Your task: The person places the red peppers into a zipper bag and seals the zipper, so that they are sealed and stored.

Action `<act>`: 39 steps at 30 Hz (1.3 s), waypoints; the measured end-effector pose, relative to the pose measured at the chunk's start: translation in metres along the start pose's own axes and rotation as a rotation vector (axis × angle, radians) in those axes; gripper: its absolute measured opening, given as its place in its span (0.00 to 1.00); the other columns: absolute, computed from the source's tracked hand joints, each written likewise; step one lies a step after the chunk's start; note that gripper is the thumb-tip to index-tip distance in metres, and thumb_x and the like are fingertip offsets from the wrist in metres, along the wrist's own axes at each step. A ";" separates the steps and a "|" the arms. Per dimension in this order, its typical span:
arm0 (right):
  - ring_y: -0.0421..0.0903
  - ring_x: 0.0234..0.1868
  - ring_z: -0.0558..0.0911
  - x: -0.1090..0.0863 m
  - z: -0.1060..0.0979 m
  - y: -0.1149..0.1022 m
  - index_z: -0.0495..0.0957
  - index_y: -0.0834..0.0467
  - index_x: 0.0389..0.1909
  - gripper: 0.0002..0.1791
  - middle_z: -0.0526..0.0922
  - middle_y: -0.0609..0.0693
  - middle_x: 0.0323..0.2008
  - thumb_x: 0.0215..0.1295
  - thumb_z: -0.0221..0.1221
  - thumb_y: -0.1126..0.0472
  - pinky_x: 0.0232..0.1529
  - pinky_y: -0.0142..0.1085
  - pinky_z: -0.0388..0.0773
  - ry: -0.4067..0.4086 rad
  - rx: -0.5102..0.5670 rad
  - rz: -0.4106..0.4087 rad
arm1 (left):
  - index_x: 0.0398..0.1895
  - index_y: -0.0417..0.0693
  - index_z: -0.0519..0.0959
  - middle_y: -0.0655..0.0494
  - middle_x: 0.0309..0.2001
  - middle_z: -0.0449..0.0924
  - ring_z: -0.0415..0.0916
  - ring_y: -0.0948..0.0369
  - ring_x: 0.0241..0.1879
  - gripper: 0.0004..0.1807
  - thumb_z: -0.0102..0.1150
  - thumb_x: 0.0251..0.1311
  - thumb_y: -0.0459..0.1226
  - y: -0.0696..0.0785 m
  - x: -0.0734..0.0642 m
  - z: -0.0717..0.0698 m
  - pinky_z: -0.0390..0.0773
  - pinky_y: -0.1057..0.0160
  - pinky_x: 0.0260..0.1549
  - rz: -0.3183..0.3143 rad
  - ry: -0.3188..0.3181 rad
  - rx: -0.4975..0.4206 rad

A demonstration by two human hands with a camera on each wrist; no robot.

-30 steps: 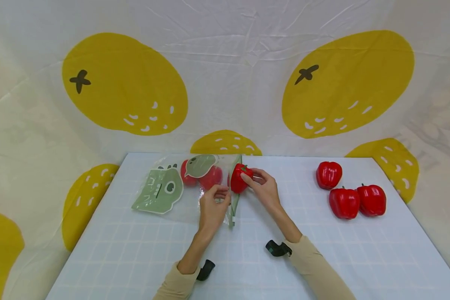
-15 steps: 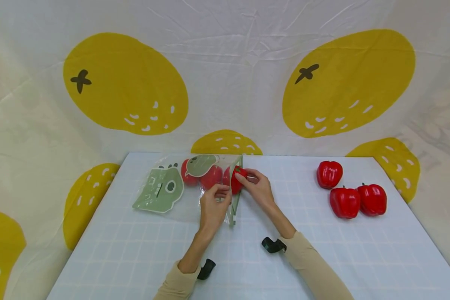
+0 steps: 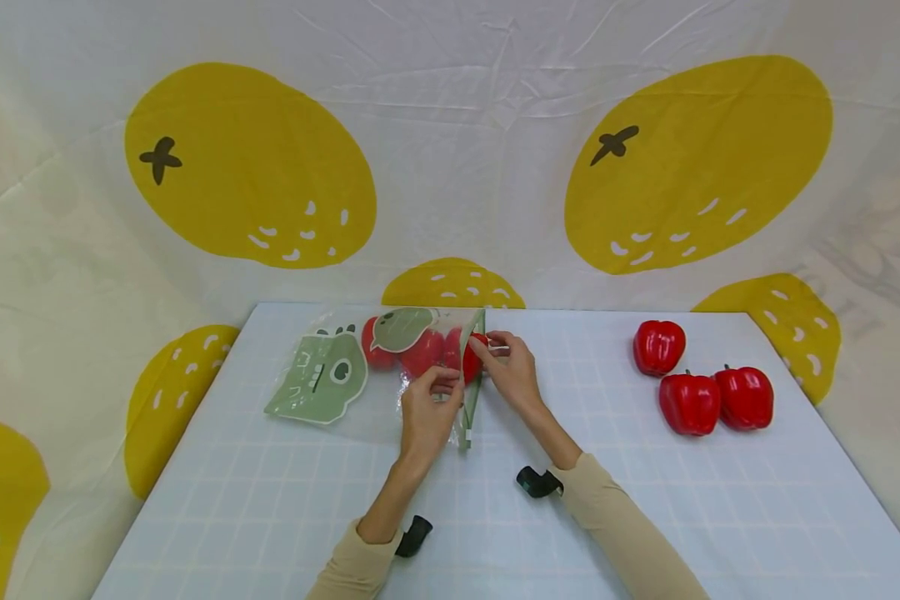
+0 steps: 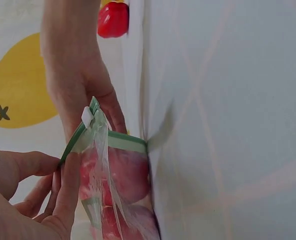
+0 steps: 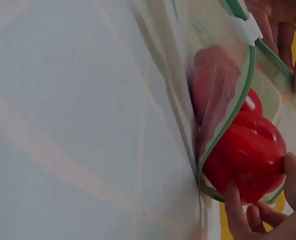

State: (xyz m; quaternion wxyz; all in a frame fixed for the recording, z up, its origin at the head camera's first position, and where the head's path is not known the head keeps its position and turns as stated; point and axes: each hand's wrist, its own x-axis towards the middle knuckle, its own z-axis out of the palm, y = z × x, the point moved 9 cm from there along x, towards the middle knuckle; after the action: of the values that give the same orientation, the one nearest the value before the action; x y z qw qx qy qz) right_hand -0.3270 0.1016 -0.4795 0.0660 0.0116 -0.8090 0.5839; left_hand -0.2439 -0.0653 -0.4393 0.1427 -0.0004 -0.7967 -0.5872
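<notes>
My right hand (image 3: 516, 375) holds a glossy red bell pepper (image 5: 248, 155) by its end, thumb on one side and fingers on the other. Most of that pepper sits within the mouth of a clear zip bag (image 3: 318, 383) with green cartoon prints. Between thumb and fingers, my left hand (image 3: 426, 417) pinches the bag's upper edge, lifting it away from the lower one. A white slider (image 5: 248, 29) sits on the green zip strip at one end of the opening. Other red peppers (image 3: 423, 354) lie deeper in the bag, seen through the plastic.
Three more red bell peppers stand on the right of the table: one farther back (image 3: 658, 348) and two side by side (image 3: 688, 404) nearer. The bag lies along the back of the pale checked table (image 3: 270, 500), before a white cloth with yellow fruit prints (image 3: 247, 167).
My right hand has moved left, carrying the bell pepper from outside the bag's mouth into it. My left hand keeps its pinch on the bag's edge.
</notes>
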 end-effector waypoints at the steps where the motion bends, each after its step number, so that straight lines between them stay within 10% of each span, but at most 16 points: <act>1: 0.53 0.48 0.82 0.000 0.000 -0.001 0.79 0.64 0.57 0.27 0.79 0.60 0.52 0.68 0.67 0.48 0.38 0.36 0.87 0.011 -0.002 -0.007 | 0.43 0.38 0.85 0.48 0.39 0.87 0.85 0.54 0.37 0.08 0.69 0.61 0.28 0.000 0.000 0.000 0.87 0.64 0.38 -0.002 -0.003 -0.001; 19: 0.55 0.54 0.83 -0.001 0.013 -0.007 0.79 0.63 0.60 0.22 0.84 0.58 0.53 0.68 0.67 0.59 0.56 0.47 0.83 -0.130 -0.016 -0.076 | 0.41 0.40 0.86 0.50 0.37 0.87 0.84 0.55 0.36 0.07 0.69 0.60 0.27 0.001 0.001 0.000 0.87 0.60 0.40 0.027 -0.004 -0.003; 39: 0.59 0.50 0.85 0.008 0.030 -0.012 0.78 0.68 0.57 0.19 0.84 0.64 0.49 0.66 0.62 0.67 0.54 0.48 0.83 -0.207 -0.023 -0.139 | 0.39 0.35 0.85 0.48 0.34 0.86 0.84 0.54 0.33 0.07 0.67 0.56 0.23 0.001 0.001 0.001 0.84 0.69 0.33 0.065 -0.001 -0.075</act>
State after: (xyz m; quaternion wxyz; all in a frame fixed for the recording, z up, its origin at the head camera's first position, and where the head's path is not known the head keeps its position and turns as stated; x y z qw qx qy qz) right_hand -0.3372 0.0696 -0.4771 0.0225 0.1272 -0.8153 0.5644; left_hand -0.2448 -0.0640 -0.4382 0.1614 -0.0319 -0.7737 -0.6118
